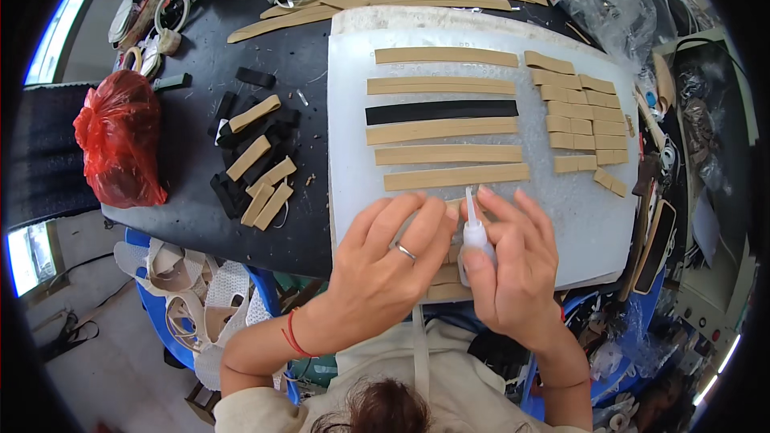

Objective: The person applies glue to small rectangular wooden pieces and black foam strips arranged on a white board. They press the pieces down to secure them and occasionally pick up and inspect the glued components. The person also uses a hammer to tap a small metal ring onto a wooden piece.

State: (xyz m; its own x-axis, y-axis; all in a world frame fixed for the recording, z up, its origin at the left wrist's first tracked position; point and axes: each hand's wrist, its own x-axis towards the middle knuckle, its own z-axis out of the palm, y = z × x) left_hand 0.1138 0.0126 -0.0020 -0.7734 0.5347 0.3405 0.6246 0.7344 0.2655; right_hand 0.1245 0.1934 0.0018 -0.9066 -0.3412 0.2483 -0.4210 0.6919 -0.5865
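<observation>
The person's dark hair sits at the lower edge, with both forearms rising from it to the hands; the left hand, a ring on one finger and a red thread at the wrist, lies palm down with fingers slightly spread, pressing tan strips against the near edge of the white cutting mat; the right hand is curled around a small white glue bottle, thumb and fingers pinching its body, nozzle pointing up and away; the two hands touch at the bottle; just beyond the fingertips lie five long tan strips in a row with one black strip among them; beyond the right hand sits a cluster of short tan pieces; left of the left hand, on the black desk, lies a pile of short black and tan pieces; farther left rests a red plastic bag.
</observation>
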